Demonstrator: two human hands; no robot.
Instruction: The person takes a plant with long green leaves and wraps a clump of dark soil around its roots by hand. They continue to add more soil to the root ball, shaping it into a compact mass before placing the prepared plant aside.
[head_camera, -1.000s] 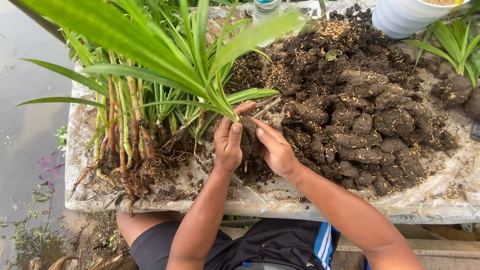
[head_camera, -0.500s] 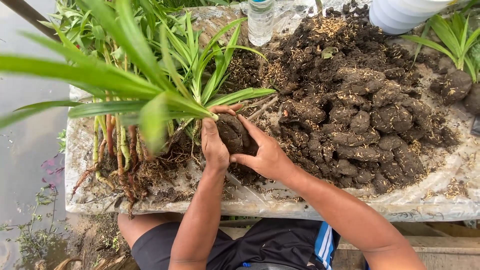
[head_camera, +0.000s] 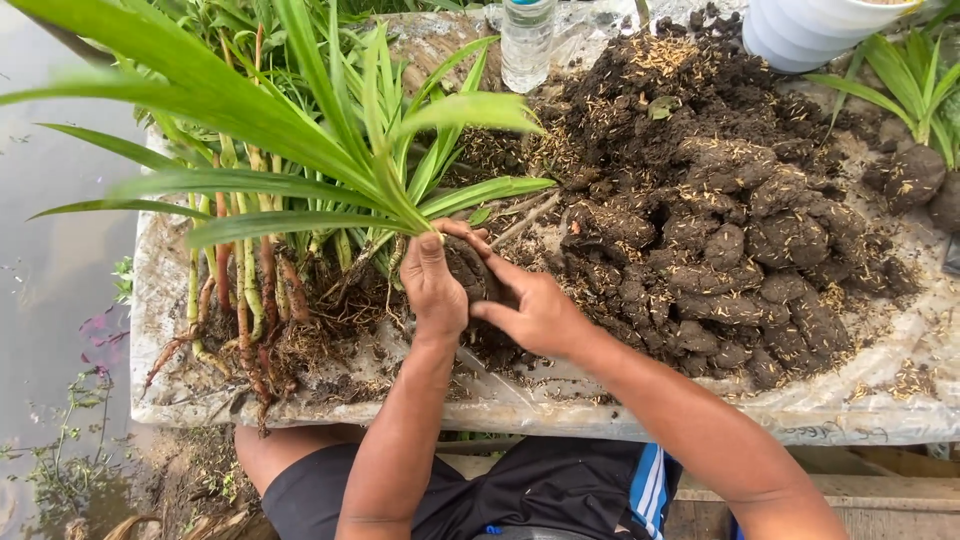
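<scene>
Both hands close around one dark clod of soil (head_camera: 470, 272) packed at the base of a seedling (head_camera: 380, 170), held just above the plastic-covered table (head_camera: 880, 415) near its front edge, a little left of the middle. Left hand (head_camera: 432, 285) grips the clod from the nine o'clock side, fingers curled over its top where the stem comes out. Right hand (head_camera: 535, 312) presses in from four o'clock, its thumb lying across the soil and its fingers wrapped under; neither hand is spread wide, each is shut on the same lump.

From the clod the seedling's long green leaves fan out toward ten and twelve o'clock, over the table's left half. At nine o'clock of the hands lies a row of bare-rooted seedlings (head_camera: 250, 300), reddish stems and tangled roots pointing toward the front edge. At three o'clock, just beside the right hand, sits a heap of rolled soil balls (head_camera: 740, 270), dark and flecked with husks, reaching toward one o'clock. At twelve o'clock, well apart, a clear plastic bottle (head_camera: 526, 40) stands upright. Toward two o'clock a stack of white pots (head_camera: 810, 35) shows at the top edge, with another leafy plant (head_camera: 915, 85) just beside it at the right.
</scene>
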